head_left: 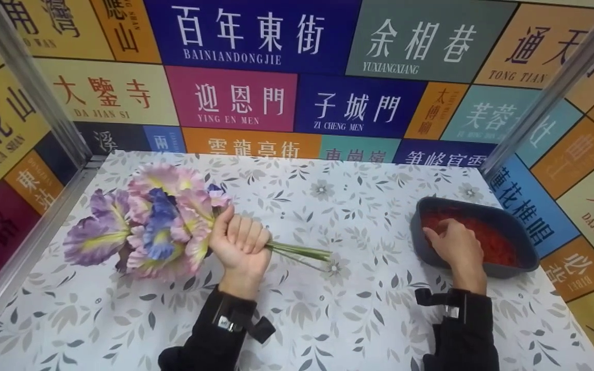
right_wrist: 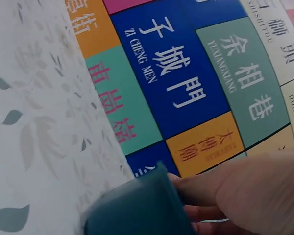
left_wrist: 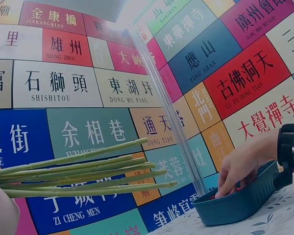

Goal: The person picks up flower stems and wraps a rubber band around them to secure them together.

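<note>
My left hand [head_left: 245, 239] grips the green stems [head_left: 302, 251] of a bunch of artificial irises [head_left: 158, 226] in pink, purple and blue. The blossoms spread to the left of the fist, while the stem ends stick out to its right. In the left wrist view the bare stems [left_wrist: 88, 171] run side by side out of the hand. My right hand [head_left: 457, 247] dips its fingers into a dark blue-green plastic tub [head_left: 526, 250] of loose red pieces [head_left: 498, 250]. Its fingertips are down among them, and I cannot tell whether they pinch any.
A white tablecloth [head_left: 348, 309] with grey leaf prints covers the table. Colourful panels with Chinese lettering [head_left: 240, 100] stand behind and at both sides. Metal posts [head_left: 44, 87] rise at the table's back corners. The tub sits near the table's right edge.
</note>
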### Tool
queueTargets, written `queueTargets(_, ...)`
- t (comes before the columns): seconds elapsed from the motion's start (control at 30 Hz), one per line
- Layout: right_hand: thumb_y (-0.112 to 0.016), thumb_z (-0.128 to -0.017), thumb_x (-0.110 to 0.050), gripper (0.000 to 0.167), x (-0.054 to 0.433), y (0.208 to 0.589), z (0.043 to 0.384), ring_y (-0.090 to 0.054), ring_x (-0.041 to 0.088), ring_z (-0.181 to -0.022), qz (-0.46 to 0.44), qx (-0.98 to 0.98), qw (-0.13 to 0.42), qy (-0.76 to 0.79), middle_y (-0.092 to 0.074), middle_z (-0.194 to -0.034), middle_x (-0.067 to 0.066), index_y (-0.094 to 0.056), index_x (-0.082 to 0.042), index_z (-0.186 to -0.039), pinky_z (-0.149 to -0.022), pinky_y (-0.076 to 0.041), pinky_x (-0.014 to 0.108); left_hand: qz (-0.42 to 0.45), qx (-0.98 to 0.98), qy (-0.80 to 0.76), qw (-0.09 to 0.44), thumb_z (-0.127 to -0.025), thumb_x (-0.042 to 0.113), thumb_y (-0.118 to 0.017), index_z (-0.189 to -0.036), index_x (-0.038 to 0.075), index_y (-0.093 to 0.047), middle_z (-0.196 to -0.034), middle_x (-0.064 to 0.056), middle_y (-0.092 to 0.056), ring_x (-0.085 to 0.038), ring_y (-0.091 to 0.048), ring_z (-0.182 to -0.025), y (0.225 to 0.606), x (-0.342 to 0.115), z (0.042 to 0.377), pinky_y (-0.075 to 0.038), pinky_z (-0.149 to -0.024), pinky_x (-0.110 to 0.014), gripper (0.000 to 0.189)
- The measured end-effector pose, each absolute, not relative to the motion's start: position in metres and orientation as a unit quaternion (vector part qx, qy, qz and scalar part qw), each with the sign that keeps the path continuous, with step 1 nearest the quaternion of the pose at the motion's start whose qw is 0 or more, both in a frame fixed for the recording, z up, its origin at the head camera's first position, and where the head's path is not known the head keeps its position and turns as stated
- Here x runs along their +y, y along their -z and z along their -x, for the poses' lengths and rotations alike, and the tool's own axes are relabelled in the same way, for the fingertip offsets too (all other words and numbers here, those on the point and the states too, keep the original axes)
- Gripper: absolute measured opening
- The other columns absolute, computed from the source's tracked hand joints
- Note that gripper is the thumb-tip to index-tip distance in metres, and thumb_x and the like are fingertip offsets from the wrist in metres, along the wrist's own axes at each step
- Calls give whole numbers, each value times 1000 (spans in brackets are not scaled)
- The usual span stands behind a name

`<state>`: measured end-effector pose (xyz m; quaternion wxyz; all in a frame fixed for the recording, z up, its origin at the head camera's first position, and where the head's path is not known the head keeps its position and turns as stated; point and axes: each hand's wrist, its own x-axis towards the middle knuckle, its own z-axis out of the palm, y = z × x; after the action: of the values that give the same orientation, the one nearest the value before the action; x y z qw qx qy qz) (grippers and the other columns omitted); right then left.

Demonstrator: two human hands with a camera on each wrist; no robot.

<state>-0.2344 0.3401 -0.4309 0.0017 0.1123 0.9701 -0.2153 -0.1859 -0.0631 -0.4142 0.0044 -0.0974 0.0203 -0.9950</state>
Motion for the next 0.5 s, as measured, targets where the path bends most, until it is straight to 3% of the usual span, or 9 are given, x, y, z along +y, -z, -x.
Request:
queueTargets(0.1,-63,-96,-37,48,344,442,239,-59,48,-106,-119,970,-6,213,-68,-109,24,-60,1,-125,-89,-44,62,97,21,995,5,-104,25,-27,-49,16,-26,-47,7,-11,-8,-10,-39,415,-63,186,-5,-39,-20,56)
queueTargets(0.33,-66,-94,-39,49,347,448,245,-55,54,-114,-166,962,7,216,-60,-132,29,-63,-4,-127,-89,-45,63,78,17,997,10,-104,25,-27,-47,15,-31,-45,7,-14,-8,-10,-39,413,-63,186,-6,-40,-20,58)
queueTargets(0.5,-66,-94,-35,41,344,450,246,-57,52,-112,-170,961,5,219,-64,-128,26,-67,-6,-122,-87,-46,61,55,16,998,12,-104,25,-29,-46,15,-34,-40,6,-23,-8,-10,-39,411,-65,186,-7,-39,-21,60)
